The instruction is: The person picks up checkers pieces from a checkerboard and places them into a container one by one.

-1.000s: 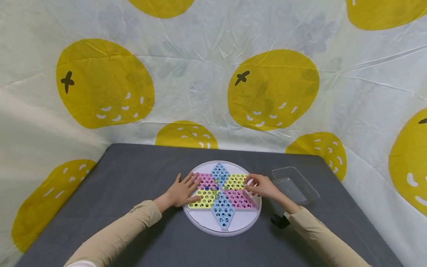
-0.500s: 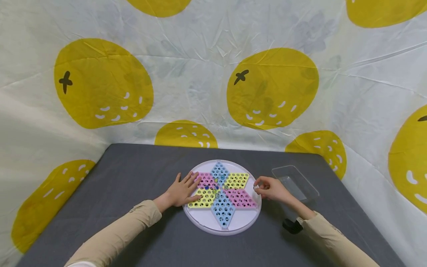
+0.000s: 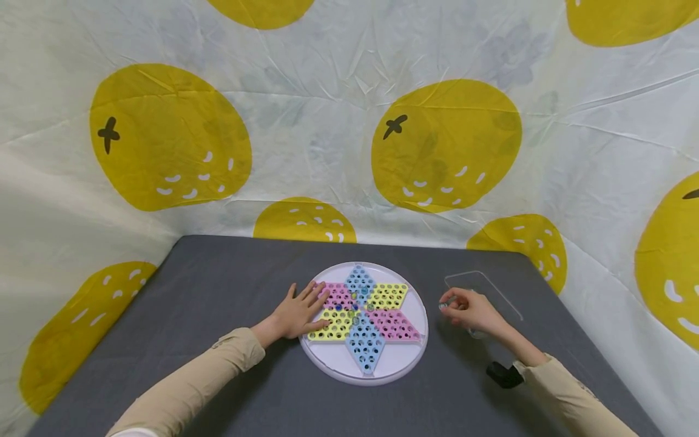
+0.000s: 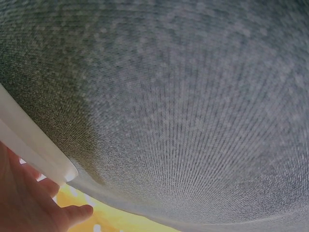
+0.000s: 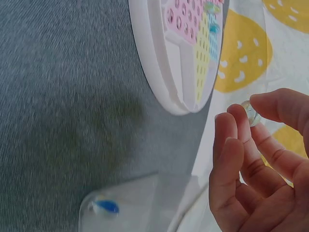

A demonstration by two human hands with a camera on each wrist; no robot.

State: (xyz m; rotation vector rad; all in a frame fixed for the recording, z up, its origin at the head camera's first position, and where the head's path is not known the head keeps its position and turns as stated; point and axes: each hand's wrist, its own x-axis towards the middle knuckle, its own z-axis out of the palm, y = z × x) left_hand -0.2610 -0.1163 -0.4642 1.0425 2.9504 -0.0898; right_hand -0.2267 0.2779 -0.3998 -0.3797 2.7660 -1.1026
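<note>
A round white Chinese checkers board [image 3: 333, 361] with a pink, yellow and blue star stands on the dark table. Several glass marbles [image 3: 339, 307] sit around the star's middle. My left hand [image 3: 295, 312] lies with fingers spread on the board's left side; the left wrist view catches it beside the white rim [image 4: 36, 140]. Right of the board, my right hand [image 3: 472, 309] pinches a clear marble [image 5: 251, 113] between thumb and fingertips, above the table. The clear plastic box [image 3: 505, 298] is partly hidden behind that hand.
In the right wrist view, a marble with blue in it [image 5: 108, 206] shows in the near end of the plastic box. A black strap-like piece [image 3: 505, 375] hangs at the right wrist. A white cloth with yellow fruit prints [image 3: 349, 152] surrounds the table.
My right hand has moved right, from the board's yellow point past the rim to beside the plastic box, still pinching the marble. The left hand has stayed in place.
</note>
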